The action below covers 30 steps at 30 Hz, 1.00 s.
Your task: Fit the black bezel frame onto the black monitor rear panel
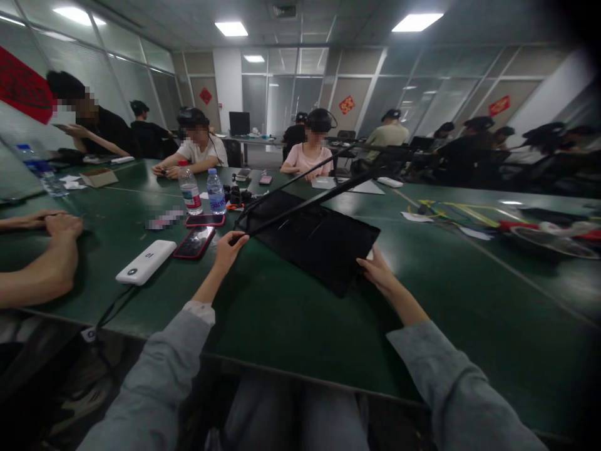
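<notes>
A black fabric-like panel (310, 241) lies at a slant on the green table (282, 313) in front of me. Over it rises a thin black frame (319, 199), tilted up toward the far right; how the two are joined is unclear. My left hand (228, 252) pinches the near left corner of this frame between thumb and fingers. At the panel's right edge, my right hand (379, 270) has its fingers closed on the border, where a small whitish bit shows beside them.
Left of the panel are a white power bank (146, 262) with a cable, two red-edged phones (195, 242) and two bottles (216, 193). A co-worker's arms (42, 257) rest at far left. Yellow strips and red items (521, 228) lie right. People sit opposite.
</notes>
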Each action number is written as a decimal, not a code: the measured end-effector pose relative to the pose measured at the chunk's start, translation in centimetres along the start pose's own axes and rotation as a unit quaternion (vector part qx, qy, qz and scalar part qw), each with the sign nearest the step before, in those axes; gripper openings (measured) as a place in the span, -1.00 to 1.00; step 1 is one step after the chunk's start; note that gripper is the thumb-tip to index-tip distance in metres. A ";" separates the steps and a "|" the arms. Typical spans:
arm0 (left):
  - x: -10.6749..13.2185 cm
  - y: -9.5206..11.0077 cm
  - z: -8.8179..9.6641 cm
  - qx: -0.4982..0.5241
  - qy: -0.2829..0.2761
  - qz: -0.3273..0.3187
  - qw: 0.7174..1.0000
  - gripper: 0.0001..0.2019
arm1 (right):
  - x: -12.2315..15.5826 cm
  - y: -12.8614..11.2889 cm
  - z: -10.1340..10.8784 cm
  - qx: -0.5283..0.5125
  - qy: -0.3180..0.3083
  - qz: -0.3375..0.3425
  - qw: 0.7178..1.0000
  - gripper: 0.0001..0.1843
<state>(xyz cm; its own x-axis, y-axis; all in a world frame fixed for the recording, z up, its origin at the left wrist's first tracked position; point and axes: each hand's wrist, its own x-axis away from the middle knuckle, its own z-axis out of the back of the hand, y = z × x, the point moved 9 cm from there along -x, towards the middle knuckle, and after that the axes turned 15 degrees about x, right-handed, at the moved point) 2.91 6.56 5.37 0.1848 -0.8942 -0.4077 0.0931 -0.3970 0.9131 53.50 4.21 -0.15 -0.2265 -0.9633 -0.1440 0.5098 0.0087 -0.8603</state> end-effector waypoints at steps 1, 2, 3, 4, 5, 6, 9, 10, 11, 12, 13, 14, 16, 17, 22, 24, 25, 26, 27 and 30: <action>0.1 0.2 -0.1 -0.016 -0.009 -0.008 1.000 -0.49 | -0.9 0.5 0.6 0.041 0.010 -0.008 0.999 0.00; 0.2 0.5 -0.2 -0.034 -0.017 -0.018 0.999 -0.52 | -1.6 1.0 1.7 0.089 0.052 -0.015 0.995 -0.07; 0.3 0.8 -0.4 -0.054 -0.023 -0.031 0.998 -0.56 | -2.0 1.4 3.0 0.126 0.104 -0.021 0.986 -0.14; 0.4 1.2 -0.5 -0.075 -0.029 -0.046 0.996 -0.59 | -2.2 1.6 4.2 0.146 0.156 -0.025 0.976 -0.19; 0.5 1.6 -0.7 -0.095 -0.035 -0.062 0.993 -0.62 | -2.2 1.8 5.2 0.144 0.200 -0.029 0.969 -0.24; 0.6 1.9 -0.9 -0.115 -0.040 -0.076 0.990 -0.64 | -2.1 1.9 6.0 0.120 0.228 -0.032 0.966 -0.27; 1.0 2.6 -1.7 -0.182 -0.058 -0.102 0.976 -0.70 | -2.0 2.0 6.8 -0.030 0.207 -0.054 0.977 -0.33; 1.2 2.7 -2.0 -0.206 -0.066 -0.112 0.970 -0.70 | -2.1 1.8 6.7 -0.081 0.170 -0.061 0.980 -0.33; 1.3 2.9 -2.3 -0.227 -0.073 -0.124 0.963 -0.70 | -2.2 1.1 6.3 -0.118 0.126 -0.055 0.983 -0.32; 1.5 3.1 -2.5 -0.245 -0.078 -0.137 0.957 -0.69 | -2.3 0.3 6.2 -0.129 0.095 -0.042 0.986 -0.34; 1.6 3.3 -2.6 -0.260 -0.083 -0.149 0.951 -0.68 | -2.2 -0.2 6.3 -0.118 0.087 -0.038 0.988 -0.39; 1.7 3.4 -2.7 -0.269 -0.085 -0.161 0.946 -0.67 | -2.1 -0.7 6.4 -0.104 0.084 -0.028 0.991 -0.44; 1.7 3.6 -2.7 -0.278 -0.087 -0.184 0.939 -0.65 | -1.9 -1.3 6.4 -0.070 0.093 -0.008 0.993 -0.50; 1.7 3.7 -2.7 -0.279 -0.088 -0.194 0.936 -0.65 | -1.8 -1.5 6.2 -0.059 0.098 0.004 0.993 -0.51; 1.4 2.6 -2.8 -0.267 -0.122 -0.208 0.933 -0.66 | -0.9 -2.0 5.8 0.003 0.180 0.039 0.983 -0.54; 1.3 1.8 -2.9 -0.266 -0.141 -0.198 0.933 -0.67 | -0.5 -2.2 5.7 0.023 0.201 0.052 0.978 -0.52; 1.2 1.4 -2.9 -0.266 -0.149 -0.194 0.932 -0.68 | -0.3 -2.2 5.6 0.032 0.206 0.059 0.976 -0.50; 1.2 1.0 -3.0 -0.265 -0.157 -0.193 0.932 -0.68 | 0.0 -2.2 5.6 0.040 0.210 0.064 0.975 -0.49; 1.2 0.7 -3.0 -0.265 -0.164 -0.192 0.931 -0.68 | 0.2 -2.0 5.5 0.046 0.214 0.069 0.973 -0.47; 1.3 -0.2 -3.3 -0.266 -0.180 -0.188 0.928 -0.67 | 1.1 -1.2 5.5 0.057 0.229 0.074 0.969 -0.44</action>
<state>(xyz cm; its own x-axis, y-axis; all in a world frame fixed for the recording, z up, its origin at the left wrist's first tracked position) 6.34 6.16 4.62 -0.2887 -0.7624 -0.5791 0.5725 -0.6223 0.5339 57.18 1.71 3.40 -0.4751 -0.7341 -0.4852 0.6470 0.0822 -0.7580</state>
